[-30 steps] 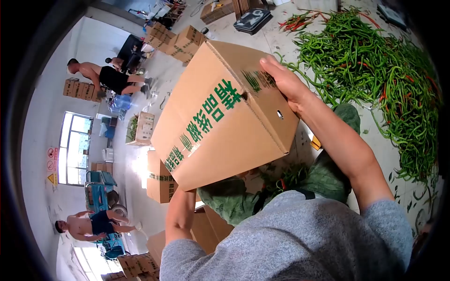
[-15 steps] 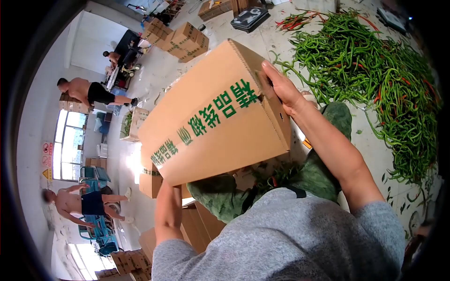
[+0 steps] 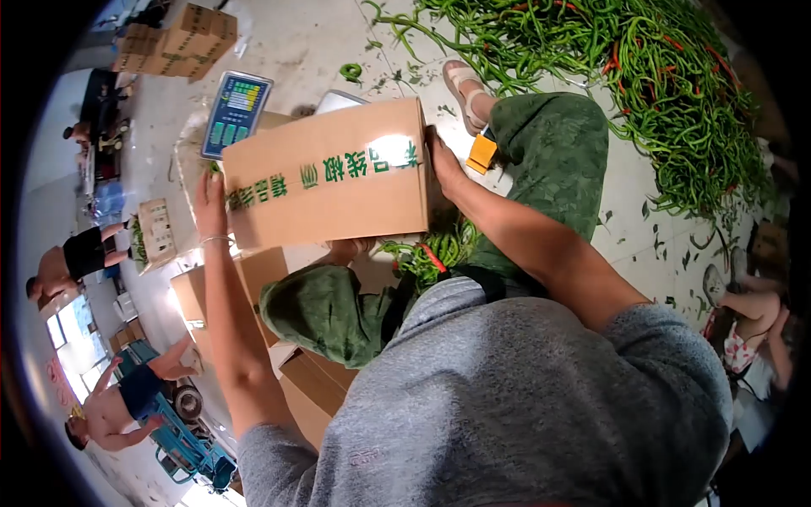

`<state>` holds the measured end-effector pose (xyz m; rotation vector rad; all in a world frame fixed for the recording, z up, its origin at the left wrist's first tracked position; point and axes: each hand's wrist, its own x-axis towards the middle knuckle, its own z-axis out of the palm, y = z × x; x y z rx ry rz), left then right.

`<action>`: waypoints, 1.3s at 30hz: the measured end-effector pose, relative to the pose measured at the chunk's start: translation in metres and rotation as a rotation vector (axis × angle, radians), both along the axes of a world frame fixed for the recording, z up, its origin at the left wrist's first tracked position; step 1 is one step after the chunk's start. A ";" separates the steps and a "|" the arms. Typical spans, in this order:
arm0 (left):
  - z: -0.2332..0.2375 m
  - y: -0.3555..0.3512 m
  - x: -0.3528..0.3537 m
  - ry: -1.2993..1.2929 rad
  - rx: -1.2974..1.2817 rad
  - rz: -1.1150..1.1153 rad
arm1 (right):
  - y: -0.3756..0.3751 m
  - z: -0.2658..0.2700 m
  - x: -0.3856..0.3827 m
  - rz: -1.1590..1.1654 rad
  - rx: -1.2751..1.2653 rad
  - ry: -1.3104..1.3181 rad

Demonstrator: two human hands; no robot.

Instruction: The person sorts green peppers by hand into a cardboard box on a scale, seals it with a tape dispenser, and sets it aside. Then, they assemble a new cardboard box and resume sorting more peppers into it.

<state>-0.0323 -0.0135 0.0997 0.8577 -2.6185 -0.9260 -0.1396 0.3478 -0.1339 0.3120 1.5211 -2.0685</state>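
A brown cardboard box with green printed characters (image 3: 329,182) is held in the middle of the frame, slightly left of centre, above the floor (image 3: 642,182). It is clamped between the two hands: its left end is touched by the left hand (image 3: 210,198), with a thin bracelet at the wrist, and its right end is pressed by the right hand (image 3: 444,167). The grip is thus closed on the box from both ends, although the farther fingers are partly hidden. Just beside the upper left corner of the box, a blue scale panel with green displays (image 3: 237,114) is seen. To the right of the right hand, a small yellow-orange object (image 3: 481,155) is seen near a sandalled foot (image 3: 465,91). Between the legs in green patterned trousers (image 3: 549,160), a small heap of green peppers with one red pepper (image 3: 431,253) can be seen. The upper right is filled by a large pile of long green and red peppers (image 3: 676,101). Closed brown cartons (image 3: 179,42) are placed at the upper left. At the lower left, a person in dark blue shorts (image 3: 127,406) is seen beside a teal vehicle (image 3: 182,435).
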 end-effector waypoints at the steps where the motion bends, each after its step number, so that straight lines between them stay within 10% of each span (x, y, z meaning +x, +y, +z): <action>1: -0.019 0.013 -0.003 -0.087 -0.148 -0.039 | 0.010 0.020 0.008 0.095 0.055 -0.050; 4: -0.076 0.108 -0.017 -0.344 -0.584 -0.172 | 0.021 0.021 0.004 0.460 0.160 -0.095; 10: -0.081 0.124 -0.031 -0.258 -0.538 -0.168 | 0.049 -0.050 -0.045 1.210 1.659 1.170; 16: -0.076 0.121 -0.035 -0.218 -0.581 -0.244 | 0.071 -0.092 -0.082 1.862 1.457 1.236; 20: -0.074 0.121 -0.032 -0.183 -0.585 -0.218 | 0.053 -0.003 -0.100 1.665 1.436 0.847; 26: -0.058 0.143 -0.023 -0.105 -0.519 -0.056 | 0.095 0.120 -0.127 0.831 0.369 0.554; 29: -0.030 0.172 -0.013 0.322 -0.025 0.039 | 0.118 0.178 -0.087 0.714 -0.015 0.439; 32: 0.008 0.215 -0.001 0.426 1.014 0.173 | 0.135 0.208 -0.051 0.676 -0.105 0.456; 39: 0.039 0.266 0.020 0.144 1.664 0.145 | 0.145 0.230 -0.005 0.680 0.013 0.675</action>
